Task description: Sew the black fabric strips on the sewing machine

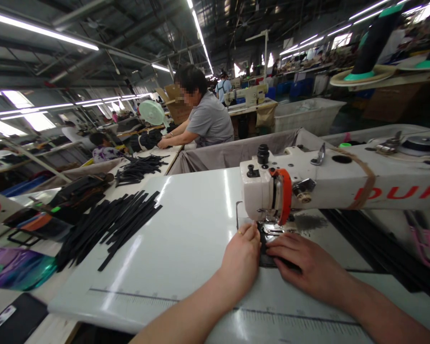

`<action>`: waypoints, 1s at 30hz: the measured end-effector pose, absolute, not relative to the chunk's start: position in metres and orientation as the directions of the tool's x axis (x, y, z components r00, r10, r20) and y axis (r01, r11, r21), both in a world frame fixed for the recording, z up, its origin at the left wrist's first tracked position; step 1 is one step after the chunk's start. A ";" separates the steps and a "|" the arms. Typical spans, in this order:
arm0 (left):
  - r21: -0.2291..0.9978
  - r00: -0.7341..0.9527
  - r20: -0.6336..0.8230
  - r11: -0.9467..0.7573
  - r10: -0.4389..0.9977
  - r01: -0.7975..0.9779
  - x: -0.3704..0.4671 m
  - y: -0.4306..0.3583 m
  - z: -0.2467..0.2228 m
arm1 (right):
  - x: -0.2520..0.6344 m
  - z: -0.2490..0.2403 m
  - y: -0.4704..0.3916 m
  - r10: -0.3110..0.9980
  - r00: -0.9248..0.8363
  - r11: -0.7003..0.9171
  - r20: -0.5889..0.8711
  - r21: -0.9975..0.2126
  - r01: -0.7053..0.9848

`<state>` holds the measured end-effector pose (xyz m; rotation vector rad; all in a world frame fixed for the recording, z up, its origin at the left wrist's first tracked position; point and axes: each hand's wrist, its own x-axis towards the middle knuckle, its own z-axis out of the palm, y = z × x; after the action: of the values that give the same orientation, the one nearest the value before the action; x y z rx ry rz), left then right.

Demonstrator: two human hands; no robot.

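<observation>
A short black fabric strip lies at the needle area of a white sewing machine, mostly covered by my fingers. My left hand, with a ring on one finger, is closed on the strip's left side, close to the presser foot. From the right, my right hand grips the same strip with bent fingers, its thumb tucked under. Both hands rest low over the machine bed, just in front of the needle.
Many black strips lie piled on the left of the white table. More long black strips and pink-handled scissors are at the right. A phone lies lower left. A co-worker handles dark material ahead.
</observation>
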<state>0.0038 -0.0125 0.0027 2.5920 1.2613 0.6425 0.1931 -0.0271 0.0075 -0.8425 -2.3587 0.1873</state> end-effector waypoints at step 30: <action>0.395 0.382 0.300 -0.478 0.874 0.785 0.007 -0.016 0.009 | 0.191 -0.003 -0.023 0.604 -0.610 0.757 0.513 -0.130 0.640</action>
<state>0.0068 -0.0161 0.0090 2.4496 1.4898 0.7082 0.1910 -0.0235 -0.0032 -0.9334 -2.4126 -0.0897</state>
